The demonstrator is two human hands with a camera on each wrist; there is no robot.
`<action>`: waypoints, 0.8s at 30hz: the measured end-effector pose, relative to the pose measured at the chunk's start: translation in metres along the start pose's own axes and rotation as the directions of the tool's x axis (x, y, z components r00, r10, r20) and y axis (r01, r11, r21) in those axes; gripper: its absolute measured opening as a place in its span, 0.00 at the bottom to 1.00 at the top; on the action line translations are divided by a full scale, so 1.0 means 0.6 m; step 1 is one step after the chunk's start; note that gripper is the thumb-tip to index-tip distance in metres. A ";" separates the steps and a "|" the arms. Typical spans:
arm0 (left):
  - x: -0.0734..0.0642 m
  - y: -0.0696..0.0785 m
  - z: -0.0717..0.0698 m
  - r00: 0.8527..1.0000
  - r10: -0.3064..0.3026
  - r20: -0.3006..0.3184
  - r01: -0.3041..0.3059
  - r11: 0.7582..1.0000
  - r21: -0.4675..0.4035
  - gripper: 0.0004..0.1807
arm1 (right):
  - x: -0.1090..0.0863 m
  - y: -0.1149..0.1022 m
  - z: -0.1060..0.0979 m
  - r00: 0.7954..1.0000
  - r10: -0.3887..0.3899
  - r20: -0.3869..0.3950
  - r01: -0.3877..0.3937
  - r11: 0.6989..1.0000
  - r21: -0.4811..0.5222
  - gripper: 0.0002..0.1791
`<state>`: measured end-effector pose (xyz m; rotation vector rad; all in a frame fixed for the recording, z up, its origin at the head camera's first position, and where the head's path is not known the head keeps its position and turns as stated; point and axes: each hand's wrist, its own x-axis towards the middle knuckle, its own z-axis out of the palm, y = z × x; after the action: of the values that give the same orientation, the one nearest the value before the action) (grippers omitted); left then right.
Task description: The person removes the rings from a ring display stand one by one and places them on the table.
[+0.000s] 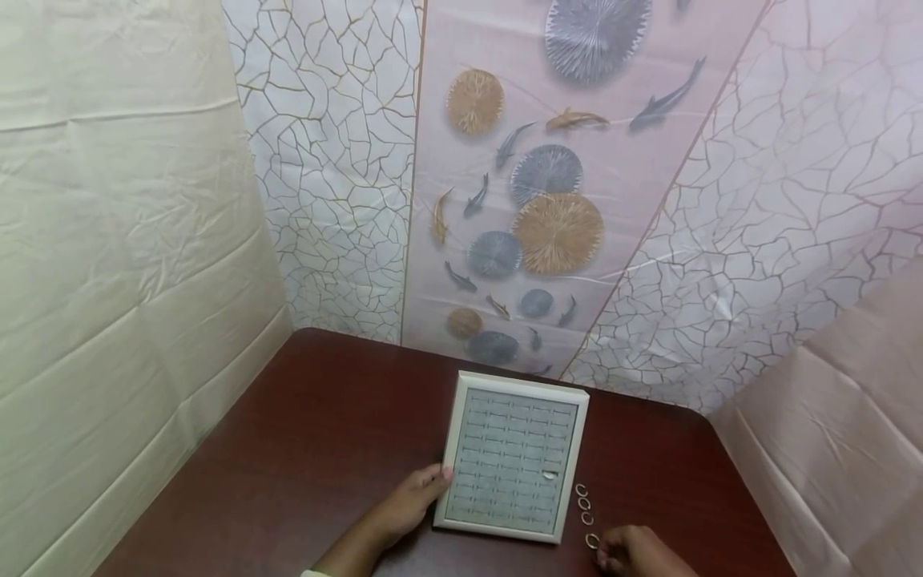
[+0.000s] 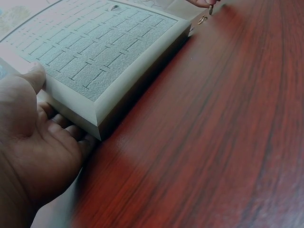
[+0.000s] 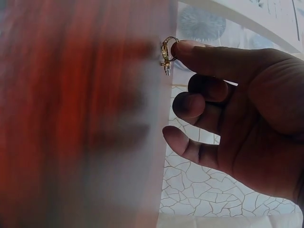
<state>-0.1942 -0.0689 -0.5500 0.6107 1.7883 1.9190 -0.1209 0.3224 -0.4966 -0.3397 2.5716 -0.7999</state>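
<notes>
A ring display box (image 1: 513,461) with a white frame and rows of slits in grey padding stands tilted on the table. My left hand (image 1: 414,503) grips its left side, thumb on the frame and fingers beneath, as the left wrist view shows. One small pale, shiny piece (image 1: 550,475) sits in a slit on the right. Just right of the box, my right hand (image 1: 633,550) pinches a gold-coloured ring (image 3: 167,53) at its fingertips, close to the tabletop. Further rings (image 1: 585,504) lie in a line between the box and this hand.
The dark red wooden table (image 1: 288,449) has rounded far corners. Behind it hangs a patterned cloth (image 1: 346,200) with fish and round shapes. Plain pale cloth (image 1: 130,280) closes off the left side, and similar cloth (image 1: 829,433) the right.
</notes>
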 end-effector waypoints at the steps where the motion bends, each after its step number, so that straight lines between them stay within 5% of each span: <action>1: 0.000 0.000 0.000 1.000 -0.002 -0.004 0.002 1.000 0.011 0.27 | 0.000 0.000 0.000 1.000 0.000 0.001 0.000 1.000 0.003 0.07; 24: 0.001 0.003 -0.001 1.000 -0.015 -0.017 0.015 0.999 0.039 0.28 | 0.011 -0.004 -0.001 0.999 -0.022 -0.038 0.021 0.999 -0.028 0.10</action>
<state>-0.1948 -0.0692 -0.5481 0.5942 1.8400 1.8887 -0.1271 0.3186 -0.4970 -0.3646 2.6204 -0.7869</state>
